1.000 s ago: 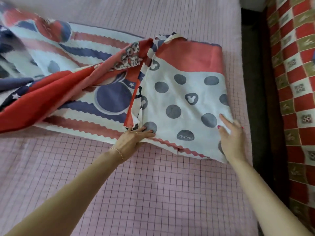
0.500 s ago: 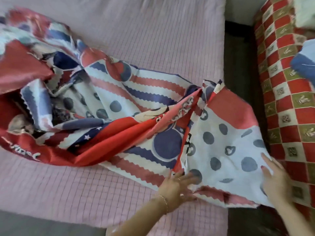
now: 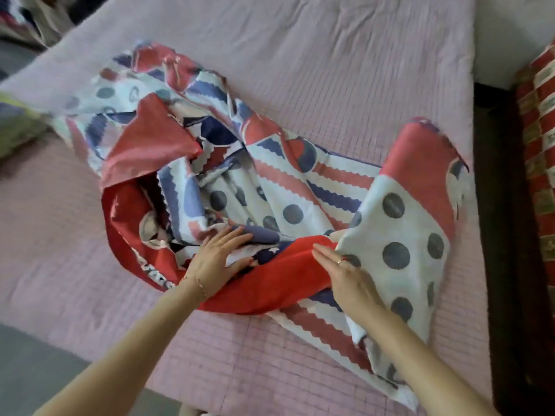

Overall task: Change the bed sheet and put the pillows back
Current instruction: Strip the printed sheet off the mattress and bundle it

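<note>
Hands, left (image 3: 217,259) and right (image 3: 350,274), press flat-fingered, grip wide, on bunched sheet (image 3: 300,187) lying diagonally across mattress (image 3: 345,70).

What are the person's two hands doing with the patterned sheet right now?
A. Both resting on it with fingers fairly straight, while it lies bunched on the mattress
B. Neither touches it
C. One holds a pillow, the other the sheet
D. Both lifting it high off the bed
A. The left hand and right hand both lie on the crumpled patterned sheet with fingers extended, and it sits in a heap on the pink mattress.
</note>
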